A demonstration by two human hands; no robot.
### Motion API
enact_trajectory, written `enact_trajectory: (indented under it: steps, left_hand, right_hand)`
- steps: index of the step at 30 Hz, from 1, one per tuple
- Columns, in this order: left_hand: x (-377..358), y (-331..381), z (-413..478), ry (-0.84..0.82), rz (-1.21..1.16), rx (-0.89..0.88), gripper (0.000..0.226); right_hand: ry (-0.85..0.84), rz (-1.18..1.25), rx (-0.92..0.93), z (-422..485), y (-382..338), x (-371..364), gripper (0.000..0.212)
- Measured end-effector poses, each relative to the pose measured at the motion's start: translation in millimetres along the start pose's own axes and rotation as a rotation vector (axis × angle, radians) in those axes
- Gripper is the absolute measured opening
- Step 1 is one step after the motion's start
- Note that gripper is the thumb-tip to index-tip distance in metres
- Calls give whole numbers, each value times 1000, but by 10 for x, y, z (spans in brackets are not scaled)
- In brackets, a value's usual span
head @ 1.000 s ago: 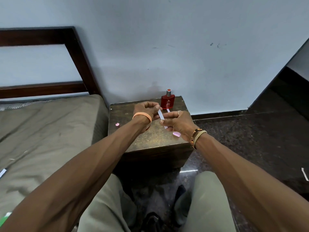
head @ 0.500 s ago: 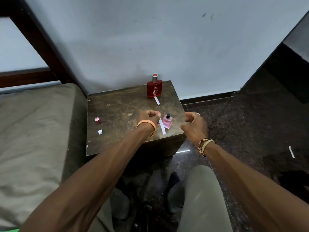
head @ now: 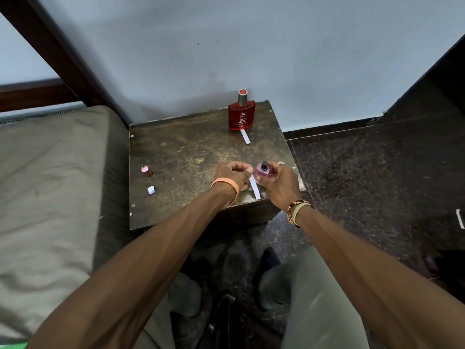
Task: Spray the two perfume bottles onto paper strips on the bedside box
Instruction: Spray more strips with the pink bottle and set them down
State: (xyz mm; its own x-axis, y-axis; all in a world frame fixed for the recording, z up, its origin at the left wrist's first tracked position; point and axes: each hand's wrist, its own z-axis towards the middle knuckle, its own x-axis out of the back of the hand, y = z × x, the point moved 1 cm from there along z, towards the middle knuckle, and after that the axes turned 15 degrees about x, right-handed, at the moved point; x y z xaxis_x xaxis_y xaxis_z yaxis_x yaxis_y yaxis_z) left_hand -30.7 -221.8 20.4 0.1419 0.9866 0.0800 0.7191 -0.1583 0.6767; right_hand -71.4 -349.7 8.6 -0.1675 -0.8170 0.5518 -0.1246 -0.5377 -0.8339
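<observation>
The pink perfume bottle (head: 261,174) stands at 4 o'clock on the bedside box (head: 188,152). The right hand (head: 281,183) curls its fingers round the body; the left hand (head: 232,175) pinches a paper strip (head: 254,188) at its 9 o'clock. Probably light, slick, breakable glass; best held by the sides, nozzle left free.

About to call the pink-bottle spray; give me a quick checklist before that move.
1. Pink bottle gripped by right hand: ok.
2. Pink cap off, on the box: ok.
3. Paper strip pinched by left hand, beside the bottle: ok.
4. Sprayer aimed at strip: cannot tell.
5. Finger on sprayer top: not ok, top looks bare.
6. Red bottle upright, apart from hands: ok.
</observation>
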Motion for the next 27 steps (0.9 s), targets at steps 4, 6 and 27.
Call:
enact_trajectory:
  steps: [4,6,27]
  left_hand:
    - [36,15,-93,-11,-79,39,11]
    - [92,68,-173,-51,-124,63,8]
    - [835,688,-2088,-51,-272,-274,2]
  right_hand:
    - [40,124,-8,-61,-87,6,23]
    - [38,145,37,-112,-187,42,21]
    - [261,494,461,-1162,-1935,656,35]
